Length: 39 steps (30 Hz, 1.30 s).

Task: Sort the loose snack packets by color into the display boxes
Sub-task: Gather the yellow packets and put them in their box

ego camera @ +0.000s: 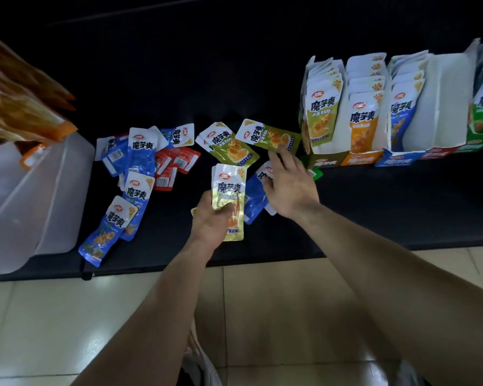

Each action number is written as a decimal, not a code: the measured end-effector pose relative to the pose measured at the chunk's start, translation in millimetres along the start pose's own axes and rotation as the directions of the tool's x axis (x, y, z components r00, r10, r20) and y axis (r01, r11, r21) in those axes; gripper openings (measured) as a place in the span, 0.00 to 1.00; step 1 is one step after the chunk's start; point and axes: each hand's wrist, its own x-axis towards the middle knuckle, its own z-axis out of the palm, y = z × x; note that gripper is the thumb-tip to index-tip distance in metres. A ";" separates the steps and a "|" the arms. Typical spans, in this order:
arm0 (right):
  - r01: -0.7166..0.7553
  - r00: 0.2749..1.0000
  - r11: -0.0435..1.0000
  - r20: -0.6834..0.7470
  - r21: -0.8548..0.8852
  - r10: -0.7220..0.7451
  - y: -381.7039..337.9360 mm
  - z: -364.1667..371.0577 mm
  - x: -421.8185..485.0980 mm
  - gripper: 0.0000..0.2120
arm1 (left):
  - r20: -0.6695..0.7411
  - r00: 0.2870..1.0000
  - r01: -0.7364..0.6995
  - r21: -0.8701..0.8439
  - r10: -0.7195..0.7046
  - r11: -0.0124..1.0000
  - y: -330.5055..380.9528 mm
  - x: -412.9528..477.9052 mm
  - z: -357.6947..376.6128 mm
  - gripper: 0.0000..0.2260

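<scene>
the step in hand looks like gathering the olive-green packets: the left hand (211,220) has its fingers closed round a small stack of olive-green packets (229,193), held upright over the near desk (374,207), while the right hand (289,188) reaches with fingers spread, empty, its fingertips touching another olive-green packet (271,136). next it likely needs pinching up, then carrying right to the olive-green display box (322,160). blue packets (140,157) and red packets (173,165) lie scattered left; a translucent bin (25,196) stands far left.
</scene>
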 end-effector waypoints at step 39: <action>-0.141 0.981 0.662 0.194 0.736 -0.007 -27.1 -56.6 -4.6 0.07 | 0.002 0.999 -0.032 -0.394 0.035 0.918 10.4 -2.1 -13.1 0.14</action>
